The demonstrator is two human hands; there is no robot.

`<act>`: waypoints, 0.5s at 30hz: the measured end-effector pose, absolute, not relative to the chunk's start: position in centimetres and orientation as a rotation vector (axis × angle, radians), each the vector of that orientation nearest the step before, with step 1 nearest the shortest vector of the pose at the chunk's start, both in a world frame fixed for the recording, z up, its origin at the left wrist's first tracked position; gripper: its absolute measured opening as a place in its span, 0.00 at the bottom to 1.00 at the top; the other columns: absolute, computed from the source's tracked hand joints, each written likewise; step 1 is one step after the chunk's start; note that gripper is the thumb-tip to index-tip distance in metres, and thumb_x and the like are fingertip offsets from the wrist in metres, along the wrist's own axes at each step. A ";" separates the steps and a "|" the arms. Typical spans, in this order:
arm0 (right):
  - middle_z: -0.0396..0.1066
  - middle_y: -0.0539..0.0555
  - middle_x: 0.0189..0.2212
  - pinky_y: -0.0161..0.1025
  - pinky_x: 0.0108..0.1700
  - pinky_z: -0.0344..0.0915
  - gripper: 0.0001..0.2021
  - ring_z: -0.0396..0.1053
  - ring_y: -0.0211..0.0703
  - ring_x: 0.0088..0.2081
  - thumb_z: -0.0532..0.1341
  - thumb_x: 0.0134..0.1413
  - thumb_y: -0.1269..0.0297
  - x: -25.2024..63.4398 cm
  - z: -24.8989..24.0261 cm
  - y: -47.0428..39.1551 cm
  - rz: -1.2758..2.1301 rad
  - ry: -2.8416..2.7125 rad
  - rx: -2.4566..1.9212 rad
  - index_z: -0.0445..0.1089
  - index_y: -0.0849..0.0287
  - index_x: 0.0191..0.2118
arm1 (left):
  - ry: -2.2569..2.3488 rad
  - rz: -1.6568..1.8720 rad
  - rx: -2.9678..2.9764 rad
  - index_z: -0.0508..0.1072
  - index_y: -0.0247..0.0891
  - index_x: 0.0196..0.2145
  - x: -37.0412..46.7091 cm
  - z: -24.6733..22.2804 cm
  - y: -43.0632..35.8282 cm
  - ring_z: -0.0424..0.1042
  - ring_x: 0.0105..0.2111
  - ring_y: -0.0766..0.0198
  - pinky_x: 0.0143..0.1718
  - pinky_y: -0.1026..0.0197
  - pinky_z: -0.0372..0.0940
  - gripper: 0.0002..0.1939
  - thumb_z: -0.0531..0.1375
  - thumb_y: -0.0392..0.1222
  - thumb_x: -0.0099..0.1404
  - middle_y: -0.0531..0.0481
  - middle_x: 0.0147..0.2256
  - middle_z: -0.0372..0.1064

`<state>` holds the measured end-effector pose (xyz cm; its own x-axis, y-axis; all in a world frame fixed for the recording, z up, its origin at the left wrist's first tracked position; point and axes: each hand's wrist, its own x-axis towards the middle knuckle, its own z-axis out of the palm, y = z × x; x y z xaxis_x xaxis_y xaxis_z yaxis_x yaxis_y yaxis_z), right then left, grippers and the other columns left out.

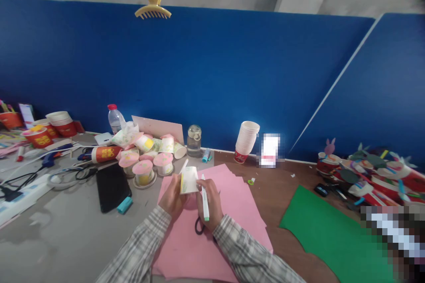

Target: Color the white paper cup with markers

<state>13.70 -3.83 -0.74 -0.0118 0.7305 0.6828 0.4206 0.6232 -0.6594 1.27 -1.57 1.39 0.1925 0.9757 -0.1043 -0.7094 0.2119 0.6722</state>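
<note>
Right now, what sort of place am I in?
Probably a craft workstation: your right hand holds a marker, pink sheets lie below, and stacked paper cups stand beyond.

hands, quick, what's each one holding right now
Left hand: closed around a small white paper cup.
Right hand: closed on a white marker, green end pointing down toward the wrist.
</note>
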 end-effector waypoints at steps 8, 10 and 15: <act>0.63 0.49 0.31 0.40 0.35 0.65 0.19 0.65 0.44 0.33 0.56 0.48 0.77 13.6 -0.6 -4.2 0.330 -1.693 -0.920 0.62 0.50 0.45 | 0.648 1.351 0.575 0.71 0.36 0.31 1.2 0.7 -1.5 0.63 0.16 0.68 0.16 0.65 0.57 0.22 0.61 0.57 0.46 0.53 0.21 0.70; 0.63 0.49 0.31 0.41 0.36 0.65 0.19 0.65 0.44 0.33 0.56 0.47 0.77 13.5 -0.5 -4.3 0.336 -1.698 -0.910 0.62 0.50 0.45 | 0.667 1.354 0.561 0.71 0.35 0.32 1.1 0.5 -1.4 0.64 0.17 0.67 0.17 0.64 0.58 0.23 0.63 0.57 0.44 0.51 0.24 0.72; 0.63 0.49 0.31 0.42 0.37 0.65 0.21 0.66 0.46 0.34 0.56 0.45 0.79 13.4 -0.5 -4.3 0.356 -1.689 -0.891 0.63 0.49 0.44 | 0.691 1.354 0.534 0.72 0.35 0.32 1.0 0.5 -1.2 0.69 0.23 0.61 0.23 0.62 0.63 0.24 0.63 0.57 0.43 0.48 0.25 0.74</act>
